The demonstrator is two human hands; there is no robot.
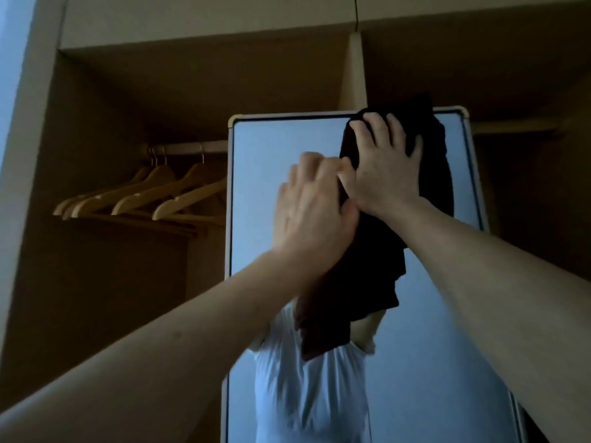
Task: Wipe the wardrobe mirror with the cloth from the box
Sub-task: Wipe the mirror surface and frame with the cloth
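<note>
A tall framed mirror [265,193] stands in the open wardrobe, its top edge near the middle of the head view. A dark cloth [377,257] hangs down the upper glass. My right hand [383,167] presses the cloth flat against the mirror's top right part with spread fingers. Just to its left and lower, my left hand [313,206] grips the cloth's left edge with curled fingers. The glass reflects a person in a white shirt, partly hidden by the cloth.
Several wooden hangers [153,196] hang on a rail [192,148] to the left of the mirror inside the wardrobe. A vertical divider panel [353,71] rises behind the mirror's top. The compartment to the right is dark.
</note>
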